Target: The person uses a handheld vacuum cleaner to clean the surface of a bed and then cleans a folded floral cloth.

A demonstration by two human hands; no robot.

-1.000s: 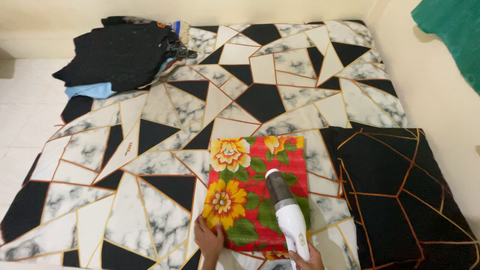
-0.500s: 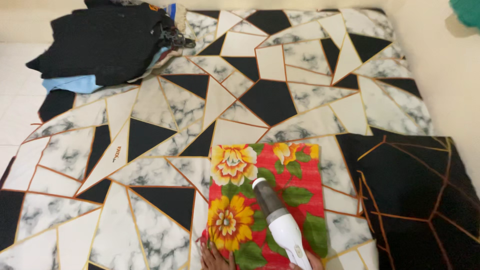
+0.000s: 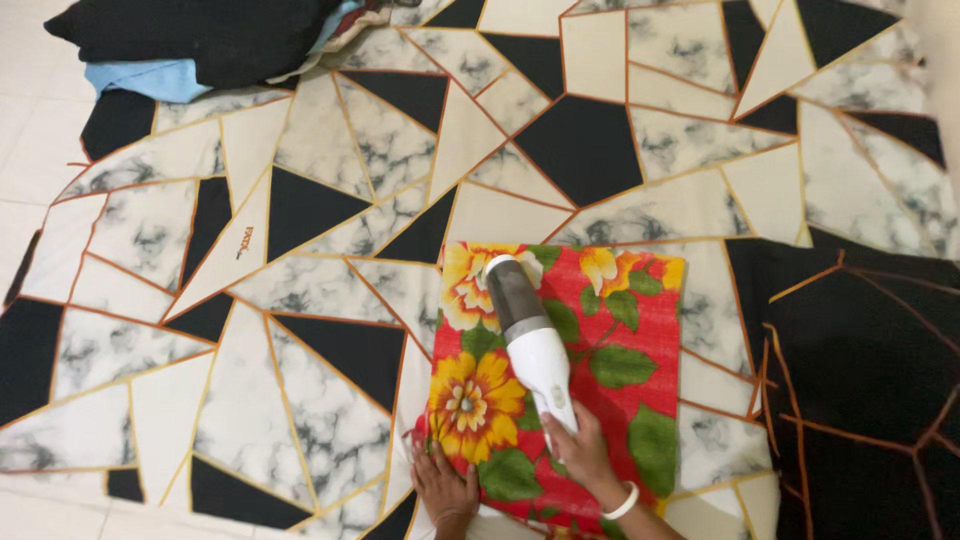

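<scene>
A folded red cloth with yellow flowers and green leaves (image 3: 620, 330) lies on a bed near its front edge. My right hand (image 3: 578, 450) grips the handle of a white handheld steam iron (image 3: 528, 335) with a grey head, which rests on the cloth's upper left part. My left hand (image 3: 446, 488) presses flat on the cloth's lower left corner, fingers spread.
The bed (image 3: 330, 200) is covered by a sheet of black, white and marbled triangles with orange lines. A pile of dark and light-blue clothes (image 3: 190, 40) sits at the far left corner. A black pillow with orange lines (image 3: 870, 380) lies to the right. White floor tiles (image 3: 30, 120) show on the left.
The iron has slid forward and left across the cloth toward its far edge. My right hand and wrist have come into view. The camera has tilted downward.
</scene>
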